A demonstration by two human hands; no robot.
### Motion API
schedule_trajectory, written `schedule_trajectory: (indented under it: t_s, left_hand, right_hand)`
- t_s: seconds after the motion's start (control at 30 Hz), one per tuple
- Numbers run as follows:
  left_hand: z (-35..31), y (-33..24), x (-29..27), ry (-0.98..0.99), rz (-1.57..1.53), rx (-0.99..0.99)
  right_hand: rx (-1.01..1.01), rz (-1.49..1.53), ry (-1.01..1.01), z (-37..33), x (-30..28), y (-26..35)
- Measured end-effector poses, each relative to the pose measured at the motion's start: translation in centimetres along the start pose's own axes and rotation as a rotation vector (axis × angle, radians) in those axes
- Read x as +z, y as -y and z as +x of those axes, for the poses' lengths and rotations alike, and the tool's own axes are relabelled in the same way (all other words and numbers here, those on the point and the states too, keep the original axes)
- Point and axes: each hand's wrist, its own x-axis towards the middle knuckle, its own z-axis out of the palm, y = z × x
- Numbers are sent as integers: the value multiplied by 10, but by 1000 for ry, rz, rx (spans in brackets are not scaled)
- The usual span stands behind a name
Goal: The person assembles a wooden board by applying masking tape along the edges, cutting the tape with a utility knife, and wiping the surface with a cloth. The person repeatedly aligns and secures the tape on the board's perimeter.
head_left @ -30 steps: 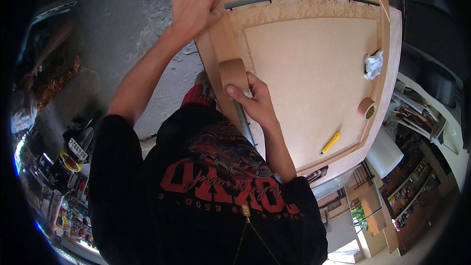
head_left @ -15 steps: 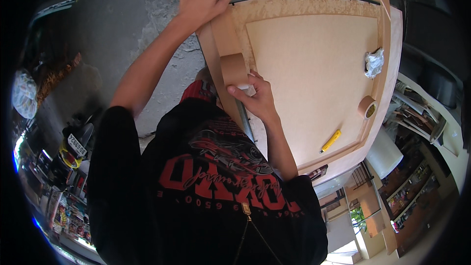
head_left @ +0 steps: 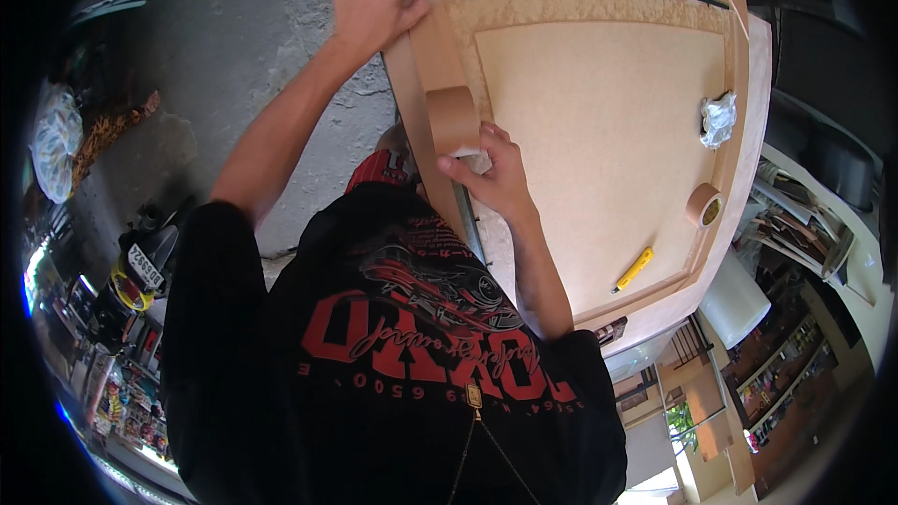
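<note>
My left hand [head_left: 374, 5], its fingers bent, grips the upper left corner of a wooden-edged panel [head_left: 599, 150] and presses on brown tape there. A strip of the brown tape [head_left: 438, 56] runs from that corner down along the left side to its roll. My right hand [head_left: 496, 168] is closed around the wide roll of brown packing tape [head_left: 451, 120], thumb on the near side and fingers at its right edge. The roll's far side and the left fingertips are partly hidden.
On the panel lie a yellow utility knife [head_left: 634, 270], a second roll of brown tape [head_left: 703, 206] and a crumpled clear plastic wad [head_left: 717, 121]. Rough grey concrete floor [head_left: 234, 65] is at the left. A parked motorbike [head_left: 140, 266] stands lower left; wood scraps [head_left: 795, 224] are piled right.
My left hand has shifted slightly down and left at the corner, its fingers more bent. The tape roll and my right hand have moved slightly up; the panel appears a little shifted to the right.
</note>
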Motion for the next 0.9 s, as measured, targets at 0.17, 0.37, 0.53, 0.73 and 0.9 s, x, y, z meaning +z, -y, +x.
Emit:
schedule_trajectory:
  t_s: [0.17, 0.37, 0.53, 0.73, 0.9]
  left_hand:
    - [25, -11, 4, 232, -102, -172]
    - [28, -13, 13, 5, -7, -72]
    - [30, -15, 20, 118, 6, -149]
    - [19, -20, 5, 168, -27, -173]
    - [-11, -6, -7, 206, 42, -16]
  right_hand:
    - [13, -11, -14, -1, 0, 1]
    - [32, 19, -28, -1, 1, 1]
    - [54, 56, -48, -4, 2, -4]
    - [77, 102, -23, -5, 5, -11]
    - [88, 31, -15, -10, 5, -14]
